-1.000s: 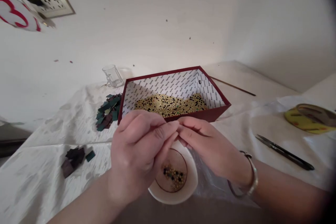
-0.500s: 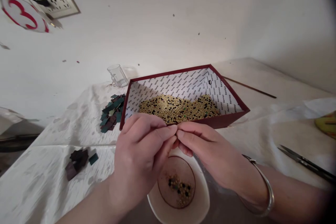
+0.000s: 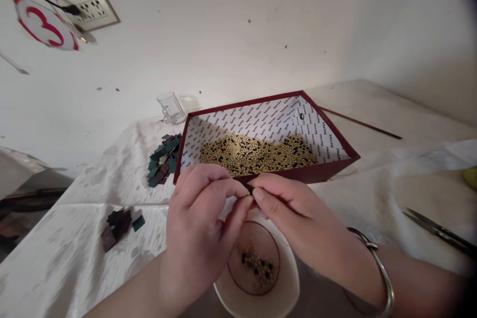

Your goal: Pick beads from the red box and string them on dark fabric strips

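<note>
My left hand (image 3: pixel 208 218) is closed in a pinch, its thumb and forefinger tips meeting my right hand's fingertips. A small dark piece (image 3: pixel 247 188) shows between the hands, gripped under the thumb of my right hand (image 3: pixel 286 203). A tiny yellowish bit is at the left fingertips, too small to name. Below them stands a white bowl (image 3: pixel 292 278) with small round bead-like pieces (image 3: pixel 257 266), tan and black, at its bottom. Just beyond the hands is a dark red box (image 3: pixel 324 171), lined with printed white paper and holding a heap of similar tan and black pieces (image 3: pixel 253 154).
Dark green and brown cut pieces (image 3: pixel 164 156) lie left of the box, with a smaller pile (image 3: pixel 118 226) nearer me. A glass mug (image 3: pixel 171 108) stands by the wall. Scissors (image 3: pixel 439 231) lie at right, a thin stick (image 3: pixel 365 123) behind. A socket (image 3: pixel 93 10) is on the wall.
The fingertips have parted slightly, so the dark piece between them now shows. The whole view has shifted a little, with the surroundings appearing farther right.
</note>
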`<state>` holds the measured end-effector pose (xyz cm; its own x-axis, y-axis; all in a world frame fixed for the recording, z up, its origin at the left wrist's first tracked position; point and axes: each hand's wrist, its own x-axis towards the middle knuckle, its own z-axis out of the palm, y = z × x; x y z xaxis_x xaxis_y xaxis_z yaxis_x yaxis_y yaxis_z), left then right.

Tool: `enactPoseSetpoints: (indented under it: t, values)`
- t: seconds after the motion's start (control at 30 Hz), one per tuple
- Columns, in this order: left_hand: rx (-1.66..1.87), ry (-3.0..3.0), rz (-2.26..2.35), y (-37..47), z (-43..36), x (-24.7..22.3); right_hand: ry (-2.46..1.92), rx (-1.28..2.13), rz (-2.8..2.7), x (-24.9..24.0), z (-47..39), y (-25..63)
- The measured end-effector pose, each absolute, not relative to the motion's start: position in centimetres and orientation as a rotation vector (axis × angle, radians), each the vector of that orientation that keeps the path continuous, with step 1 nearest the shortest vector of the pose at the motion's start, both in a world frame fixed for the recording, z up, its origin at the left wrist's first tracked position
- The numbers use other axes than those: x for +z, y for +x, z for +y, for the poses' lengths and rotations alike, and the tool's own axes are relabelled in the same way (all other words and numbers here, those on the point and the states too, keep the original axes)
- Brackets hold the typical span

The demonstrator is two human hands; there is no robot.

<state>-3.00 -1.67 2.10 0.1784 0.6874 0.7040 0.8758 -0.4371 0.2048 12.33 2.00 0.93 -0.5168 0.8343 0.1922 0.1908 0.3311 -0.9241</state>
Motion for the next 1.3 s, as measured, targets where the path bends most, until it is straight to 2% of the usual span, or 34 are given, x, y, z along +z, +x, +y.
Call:
enactPoseSetpoints:
  t: [0.27,0.7,0.87,0.97,1.17,1.3]
  values:
    - [-1.075,-2.180,-1.481,-3.2,-1.5,2.2,-0.851,1.071,-1.947,0.6,2.2,12.3]
    - [-1.052,-2.224,-1.444,-3.4,-1.4,2.1,-0.847,1.110,-1.960,0.6,2.2,12.3]
    - [-1.122,-2.149,-1.568,-4.4,-1.4,2.8,-0.884,1.155,-1.934,0.5,2.3,12.3]
    - [-1.151,-2.173,-1.550,-4.5,-1.7,3.2,-0.924,1.310,-1.858,0.5,2.4,12.3]
    - [-1.044,-2.377,-1.296,-3.3,-2.2,3.2,-0.774,1.935,-1.394,0.1,2.1,12.2]
    - [-1.060,-2.330,-1.296,-3.2,-2.3,3.1,-0.651,2.081,-1.306,-0.2,2.0,12.4]
